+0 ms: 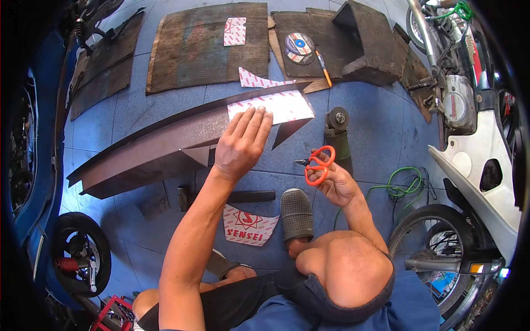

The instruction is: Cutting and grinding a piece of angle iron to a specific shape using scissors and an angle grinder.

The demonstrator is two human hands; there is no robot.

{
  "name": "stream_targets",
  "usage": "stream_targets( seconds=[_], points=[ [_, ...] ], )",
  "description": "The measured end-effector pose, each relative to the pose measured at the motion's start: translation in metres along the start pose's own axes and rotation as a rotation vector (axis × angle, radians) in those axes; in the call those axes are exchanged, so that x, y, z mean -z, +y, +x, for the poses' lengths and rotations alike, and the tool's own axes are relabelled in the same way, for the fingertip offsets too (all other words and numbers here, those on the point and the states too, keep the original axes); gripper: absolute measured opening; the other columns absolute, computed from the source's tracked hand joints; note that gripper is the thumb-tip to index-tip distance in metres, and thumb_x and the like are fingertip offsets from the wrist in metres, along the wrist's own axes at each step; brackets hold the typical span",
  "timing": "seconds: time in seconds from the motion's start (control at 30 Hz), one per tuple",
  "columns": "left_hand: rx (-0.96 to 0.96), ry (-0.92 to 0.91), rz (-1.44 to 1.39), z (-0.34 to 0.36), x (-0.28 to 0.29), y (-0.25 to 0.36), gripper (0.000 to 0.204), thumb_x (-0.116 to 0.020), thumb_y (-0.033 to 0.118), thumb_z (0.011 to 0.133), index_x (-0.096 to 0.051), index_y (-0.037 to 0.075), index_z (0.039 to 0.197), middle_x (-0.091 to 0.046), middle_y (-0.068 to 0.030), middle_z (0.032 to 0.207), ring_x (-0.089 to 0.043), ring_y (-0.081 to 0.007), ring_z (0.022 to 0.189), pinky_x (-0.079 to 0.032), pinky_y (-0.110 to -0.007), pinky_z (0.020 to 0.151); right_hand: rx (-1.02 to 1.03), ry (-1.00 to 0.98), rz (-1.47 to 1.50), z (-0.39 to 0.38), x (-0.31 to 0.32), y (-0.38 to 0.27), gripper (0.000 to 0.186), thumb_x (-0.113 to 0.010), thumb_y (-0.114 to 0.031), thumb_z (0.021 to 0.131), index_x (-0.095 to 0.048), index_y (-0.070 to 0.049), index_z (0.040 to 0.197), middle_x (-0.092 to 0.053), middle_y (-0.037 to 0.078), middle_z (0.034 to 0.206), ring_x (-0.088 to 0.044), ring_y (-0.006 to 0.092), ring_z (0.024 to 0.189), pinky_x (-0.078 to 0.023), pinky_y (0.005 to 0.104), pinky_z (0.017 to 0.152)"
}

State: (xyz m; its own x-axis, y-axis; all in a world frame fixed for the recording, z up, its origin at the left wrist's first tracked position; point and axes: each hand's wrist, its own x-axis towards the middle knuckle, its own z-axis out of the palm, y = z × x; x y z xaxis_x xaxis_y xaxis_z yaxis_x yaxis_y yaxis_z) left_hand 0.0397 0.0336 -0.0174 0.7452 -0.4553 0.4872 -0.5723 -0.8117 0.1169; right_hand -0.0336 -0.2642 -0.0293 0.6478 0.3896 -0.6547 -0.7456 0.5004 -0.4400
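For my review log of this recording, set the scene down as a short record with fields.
Left hand: fingers on a patterned sheet lying on a long metal channel
Right hand: holding red-orange-handled scissors
Floor near right hand: angle grinder
Floor nearer the feet: hammer, patterned offcut
Far board: discs
Right side: motorcycle
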Motion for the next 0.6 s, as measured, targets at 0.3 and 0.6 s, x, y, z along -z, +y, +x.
stream_targets(
  seconds=[0.3,0.6],
  points=[
    [0.022,-0.004,-0.021,-0.002,0.002,0.003,0.039,-0.063,0.005,0.093,-0.069,0.001,0.132,-0.072,-0.0164,0.13,-0.069,-0.0305,0.123,-0.054,-0.044,0.107,-0.003,-0.218,0.037,0.009,0.042,0.011,0.05,-0.071,-0.017,0.094,-0.055,-0.009,0.141,-0.065,0.001,0.111,-0.065,0.0099,0.096,-0.052,0.0264,0.081],
    [0.023,-0.023,-0.01,-0.006,0.005,-0.003,0.039,-0.064,0.007,0.092,-0.069,0.001,0.13,-0.072,-0.0167,0.129,-0.069,-0.0309,0.122,-0.054,-0.044,0.107,0.266,-0.044,0.013,0.085,-0.001,0.033,0.042,-0.054,-0.023,0.097,-0.059,-0.009,0.137,-0.066,0.014,0.128,-0.061,0.0269,0.121,-0.047,0.0502,0.108]
  ],
)
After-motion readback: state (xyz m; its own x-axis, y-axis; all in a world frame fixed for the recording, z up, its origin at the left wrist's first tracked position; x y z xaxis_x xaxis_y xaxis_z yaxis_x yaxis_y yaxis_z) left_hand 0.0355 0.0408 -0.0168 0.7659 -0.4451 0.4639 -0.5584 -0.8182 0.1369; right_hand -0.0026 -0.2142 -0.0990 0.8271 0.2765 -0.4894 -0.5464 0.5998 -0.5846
